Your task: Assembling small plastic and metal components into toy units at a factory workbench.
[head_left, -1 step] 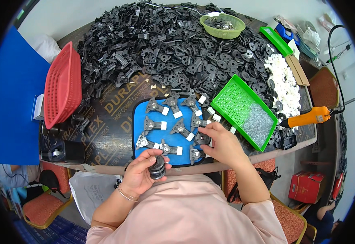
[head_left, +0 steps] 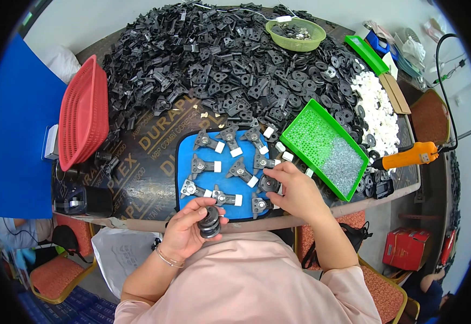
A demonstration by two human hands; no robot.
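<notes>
My left hand (head_left: 187,229) is closed around a small stack of round black discs (head_left: 209,222) just in front of the table edge. Over the near right of a blue mat (head_left: 205,181), the fingers of my right hand (head_left: 297,191) grip a round black disc (head_left: 269,184) by its rim. Several black three-armed plastic brackets (head_left: 238,170), with white blocks and metal centres, lie on the mat. One bracket (head_left: 258,205) sits just below the disc in my right hand. Loose white blocks (head_left: 287,156) lie along the mat's right side.
Black parts (head_left: 192,59) are heaped at the back, with white pieces (head_left: 375,108) on the right. A green tray (head_left: 292,135) holds small metal pieces. An orange power screwdriver (head_left: 408,156) lies beyond it. Red baskets (head_left: 84,116) stand left; a yellow-green basket (head_left: 295,46) sits behind.
</notes>
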